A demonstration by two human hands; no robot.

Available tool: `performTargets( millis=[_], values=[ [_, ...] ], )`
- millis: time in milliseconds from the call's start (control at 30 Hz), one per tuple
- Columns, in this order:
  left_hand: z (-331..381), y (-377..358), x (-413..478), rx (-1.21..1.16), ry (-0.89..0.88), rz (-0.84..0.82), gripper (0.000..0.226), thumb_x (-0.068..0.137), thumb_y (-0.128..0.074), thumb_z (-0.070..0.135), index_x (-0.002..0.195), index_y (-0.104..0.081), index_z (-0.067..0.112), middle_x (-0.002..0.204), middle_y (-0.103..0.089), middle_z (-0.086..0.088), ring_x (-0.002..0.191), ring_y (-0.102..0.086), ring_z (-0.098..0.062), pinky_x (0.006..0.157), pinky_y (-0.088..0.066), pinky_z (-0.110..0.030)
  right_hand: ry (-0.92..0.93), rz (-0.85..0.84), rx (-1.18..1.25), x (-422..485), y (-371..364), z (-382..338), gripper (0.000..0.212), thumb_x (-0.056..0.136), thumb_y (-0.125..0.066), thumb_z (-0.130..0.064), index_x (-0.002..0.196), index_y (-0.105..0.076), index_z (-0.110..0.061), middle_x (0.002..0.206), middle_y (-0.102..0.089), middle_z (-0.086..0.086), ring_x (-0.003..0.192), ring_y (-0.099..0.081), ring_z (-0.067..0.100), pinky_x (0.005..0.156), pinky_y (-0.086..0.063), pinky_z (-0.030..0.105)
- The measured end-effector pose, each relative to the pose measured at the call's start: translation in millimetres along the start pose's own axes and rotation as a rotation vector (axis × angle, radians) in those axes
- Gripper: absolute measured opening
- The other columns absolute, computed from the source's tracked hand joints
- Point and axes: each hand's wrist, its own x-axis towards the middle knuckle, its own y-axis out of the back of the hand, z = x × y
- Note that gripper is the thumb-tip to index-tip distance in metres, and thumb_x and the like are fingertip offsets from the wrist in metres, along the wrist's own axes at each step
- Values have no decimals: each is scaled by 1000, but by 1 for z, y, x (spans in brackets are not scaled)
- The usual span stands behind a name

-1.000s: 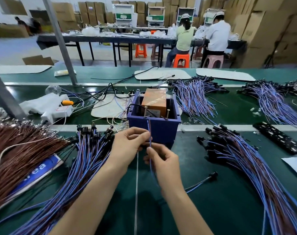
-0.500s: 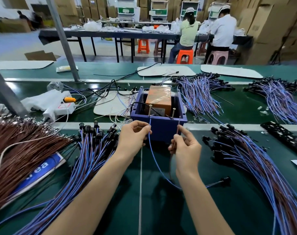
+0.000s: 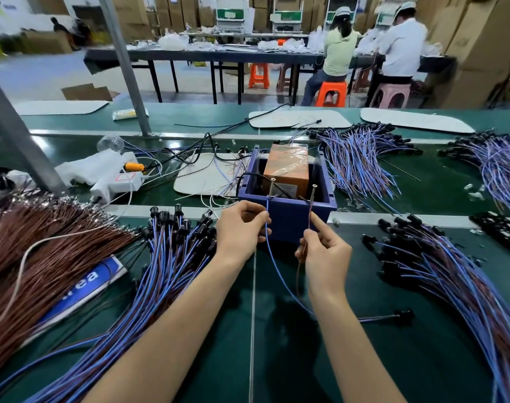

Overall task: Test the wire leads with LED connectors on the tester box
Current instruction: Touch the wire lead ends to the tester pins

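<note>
Blue lead (image 3: 277, 271) is pinched by left hand (image 3: 242, 229), brown lead (image 3: 310, 215) by right hand (image 3: 325, 251). Tester box (image 3: 288, 225) is located at 12 o'clock

Bright even light, blurred edges, wide-angle bending

left hand (image 3: 239, 229) bare | right hand (image 3: 325, 253) bare | forearms (image 3: 172, 330) bare

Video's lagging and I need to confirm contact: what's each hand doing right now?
Left hand: pinching the blue lead, tip at the left pin of the tester box.
Right hand: pinching the brown lead, raised toward the right pin.
</note>
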Motion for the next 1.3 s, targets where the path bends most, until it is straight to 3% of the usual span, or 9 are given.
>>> performTargets(
  millis=[333, 500, 733, 967, 1167, 1300],
  values=[
    [-2, -2, 4, 42, 6, -6, 13, 89, -62, 3, 79, -62, 11, 69, -66, -6, 45, -60, -7, 44, -48, -18, -6, 21, -64, 2, -1, 4, 36, 90, -55, -3, 114, -68, -27, 44, -57, -6, 44, -49, 9, 67, -48, 42],
    [-3, -2, 4, 51, 8, -15, 14, 89, -61, 2, 78, -62, 11, 69, -66, -7, 45, -60, -7, 43, -47, -18, -22, 24, -57, 1, 1, 8, 35, 90, -55, -3, 116, -69, -20, 44, -58, -5, 43, -50, 10, 65, -47, 39],
    [-3, -3, 4, 51, 0, -36, 16, 89, -60, 2, 77, -61, 12, 69, -65, -7, 45, -58, -8, 43, -47, -19, -46, 27, -38, -2, -1, 10, 40, 88, -55, -1, 98, -67, -37, 47, -58, -7, 40, -49, 10, 64, -46, 37],
    [-2, -4, 7, 81, -17, -26, 16, 88, -61, 4, 76, -62, 13, 68, -66, -6, 48, -60, -12, 44, -47, -21, -39, 23, -30, -2, 0, 8, 38, 89, -54, -1, 108, -68, -30, 51, -56, -7, 41, -50, 11, 58, -44, 31],
    [1, -7, 11, 147, -45, 9, 16, 90, -62, 14, 75, -63, 16, 65, -65, -1, 46, -57, -10, 45, -45, -22, 0, 17, -46, -3, 0, 2, 49, 88, -53, -1, 107, -63, -45, 59, -55, -2, 43, -49, 11, 58, -45, 32],
    [3, -5, 15, 213, -84, 26, 16, 89, -64, 21, 75, -68, 16, 61, -65, 4, 41, -53, -3, 54, -48, -20, 25, 25, -79, -1, 0, -1, 46, 88, -52, -2, 118, -65, -35, 58, -54, -2, 42, -47, 11, 59, -46, 34]
  ],
)
